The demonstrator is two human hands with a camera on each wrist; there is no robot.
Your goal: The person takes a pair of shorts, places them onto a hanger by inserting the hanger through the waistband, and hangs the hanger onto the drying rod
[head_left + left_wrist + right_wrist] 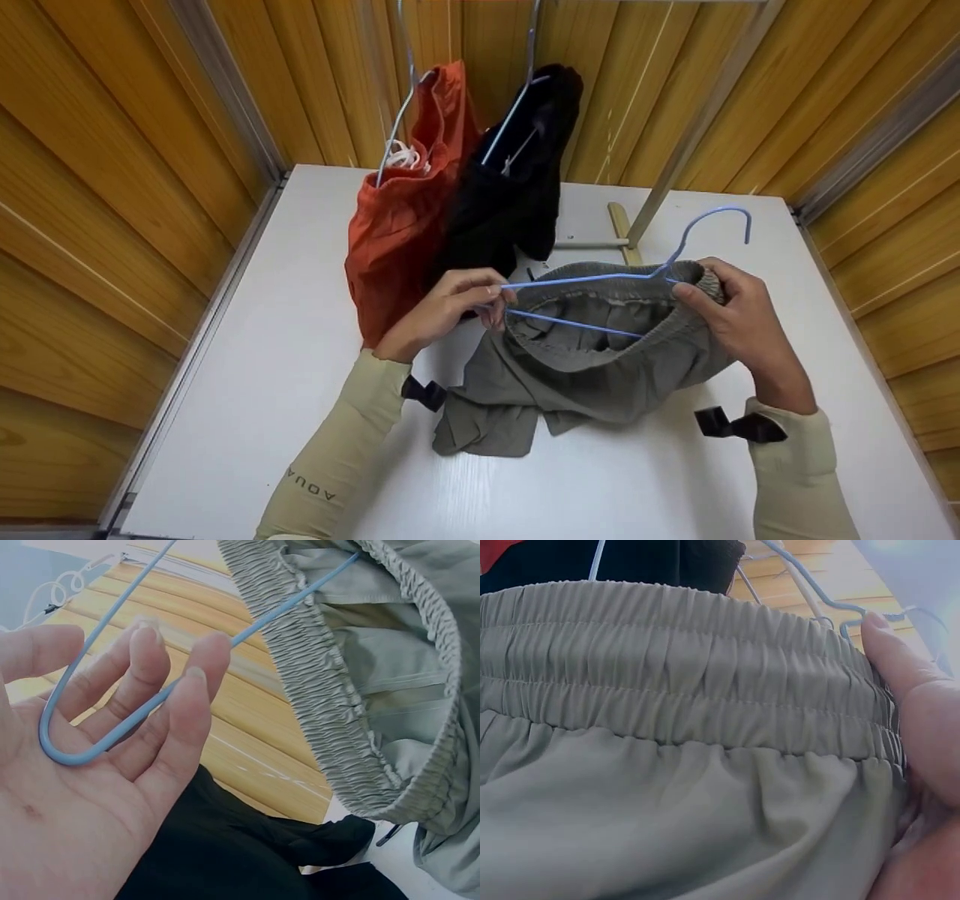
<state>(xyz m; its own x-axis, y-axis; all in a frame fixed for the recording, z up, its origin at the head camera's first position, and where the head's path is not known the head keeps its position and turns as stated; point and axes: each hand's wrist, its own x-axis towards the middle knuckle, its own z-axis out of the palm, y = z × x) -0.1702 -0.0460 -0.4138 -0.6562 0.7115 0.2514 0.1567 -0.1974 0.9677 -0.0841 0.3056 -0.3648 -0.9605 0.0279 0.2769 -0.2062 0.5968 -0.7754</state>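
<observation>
Grey-green shorts (pixel 600 390) with a gathered elastic waistband (pixel 675 667) are held above the white table, their waist opening facing up. A blue wire hanger (pixel 585 280) runs across that opening, its hook rising at the right. My left hand (pixel 461 300) holds the hanger's left end, which sticks out past the waistband; in the left wrist view the bent wire (pixel 71 759) lies across the palm between thumb and fingers. My right hand (pixel 735 315) grips the right side of the waistband, thumb near the hanger's neck. The hanger's right end is hidden by cloth and hand.
Red shorts (pixel 397 232) with white drawstrings and a black garment (pixel 495 210) hang on hangers at the back, close beyond my left hand. A metal rack post (pixel 682 142) stands on a foot at the back right of the white table (pixel 247 360). Wood-look panels enclose three sides.
</observation>
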